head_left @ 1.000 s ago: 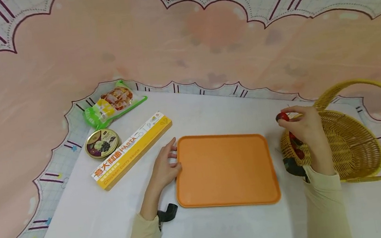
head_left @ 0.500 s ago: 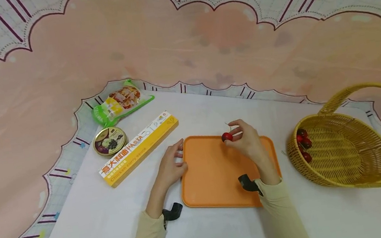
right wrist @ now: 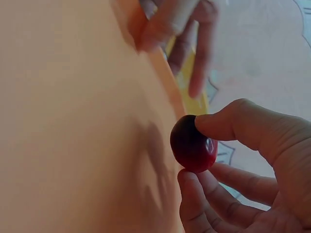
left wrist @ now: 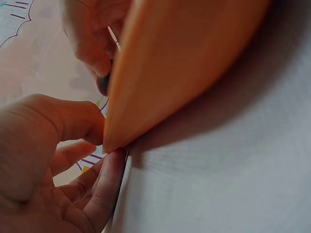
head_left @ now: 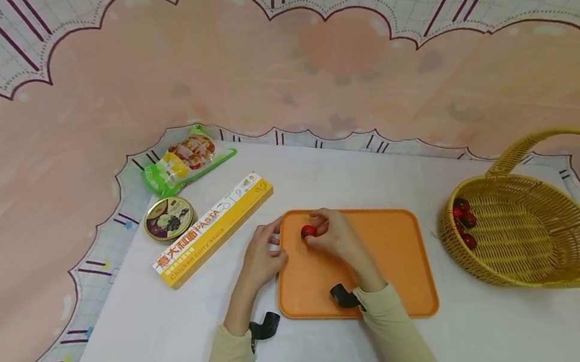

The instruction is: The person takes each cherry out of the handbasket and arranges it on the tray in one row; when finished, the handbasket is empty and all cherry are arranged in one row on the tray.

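A dark red cherry (head_left: pixel 308 231) is pinched between the thumb and fingers of my right hand (head_left: pixel 336 237), over the left part of the orange tray (head_left: pixel 380 254). In the right wrist view the cherry (right wrist: pixel 193 143) shows near-black on one side and glossy red on the other. My left hand (head_left: pixel 262 258) holds the tray's left edge. From the left wrist, its thumb and a finger (left wrist: pixel 111 182) meet the rim (left wrist: pixel 127 92) from either side. The tray lies flat on the white table, with no other object seen on it.
At right stands a yellow wicker basket (head_left: pixel 561 220) with a tall handle and several cherries (head_left: pixel 466 221) at its left side. Left of the tray lie a pasta box (head_left: pixel 214 229), a round tin (head_left: pixel 169 218) and a green food bag (head_left: pixel 186 159).
My right hand has carried the cherry left from the basket to above the tray's left part. My left hand has stayed at the tray's edge.
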Tool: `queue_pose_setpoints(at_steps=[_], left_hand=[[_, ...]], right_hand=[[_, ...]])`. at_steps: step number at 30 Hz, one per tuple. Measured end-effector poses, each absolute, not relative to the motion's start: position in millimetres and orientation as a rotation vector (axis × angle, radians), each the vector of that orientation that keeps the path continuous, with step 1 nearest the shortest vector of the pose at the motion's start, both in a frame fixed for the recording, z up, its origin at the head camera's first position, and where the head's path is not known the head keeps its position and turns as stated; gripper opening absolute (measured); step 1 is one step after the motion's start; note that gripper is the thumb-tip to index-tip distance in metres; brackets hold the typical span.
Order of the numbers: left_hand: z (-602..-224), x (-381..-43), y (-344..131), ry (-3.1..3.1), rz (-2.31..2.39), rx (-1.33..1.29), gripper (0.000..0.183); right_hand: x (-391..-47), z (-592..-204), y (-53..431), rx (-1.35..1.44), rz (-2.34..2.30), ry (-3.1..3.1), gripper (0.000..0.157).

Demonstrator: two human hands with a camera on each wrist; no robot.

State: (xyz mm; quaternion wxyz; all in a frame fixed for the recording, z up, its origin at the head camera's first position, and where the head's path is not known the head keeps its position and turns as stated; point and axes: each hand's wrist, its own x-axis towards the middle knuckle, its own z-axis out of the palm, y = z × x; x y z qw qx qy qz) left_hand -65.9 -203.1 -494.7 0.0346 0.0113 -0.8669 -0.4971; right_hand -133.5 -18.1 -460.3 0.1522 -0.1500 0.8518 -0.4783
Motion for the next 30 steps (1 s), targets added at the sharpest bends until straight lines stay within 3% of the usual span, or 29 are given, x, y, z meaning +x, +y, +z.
queue_pose_setpoints(at_steps=[21, 30], left_hand=[[-491.2, -65.0, -201.2, -2.719, -1.496, 0.113, 0.062], [-490.4, -65.8, -200.1, -2.741, -1.487, 0.126, 0.062]], right_hand=[[-135.3, -466.4, -25.3, -0.454, -1.316, 2.359, 0.050], [-136.3, -465.5, -24.1, -0.423, -1.308, 2.384, 0.041]])
